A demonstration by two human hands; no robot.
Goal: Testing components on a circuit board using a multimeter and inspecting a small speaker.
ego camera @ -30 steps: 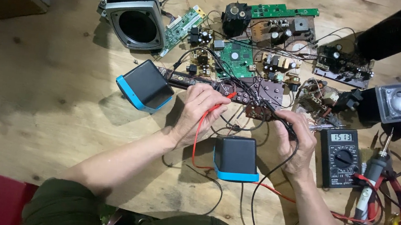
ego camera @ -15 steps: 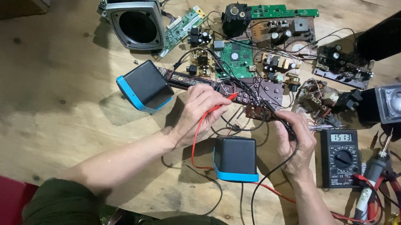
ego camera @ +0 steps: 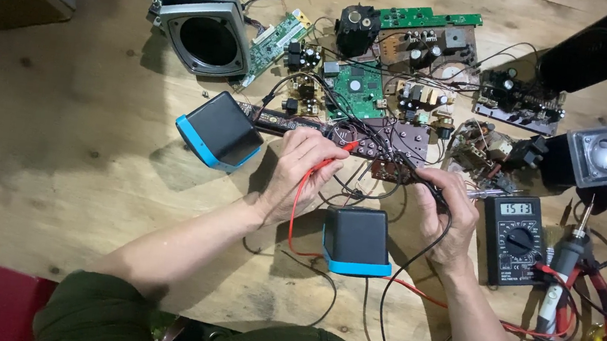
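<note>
Wooden bench [ego camera: 57, 127]: left hand [ego camera: 301, 174] pinches red probe [ego camera: 342, 149], right hand [ego camera: 447, 213] grips black probe [ego camera: 423, 188] on board [ego camera: 368, 136] mid-bench.

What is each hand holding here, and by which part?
The left hand pinches the red multimeter probe by its handle, behind the tip. The right hand grips the black probe along its handle.

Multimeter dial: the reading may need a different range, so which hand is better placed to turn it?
Probably the right hand: it holds the black probe right beside the multimeter. The left hand holds the red probe, further away.
</note>
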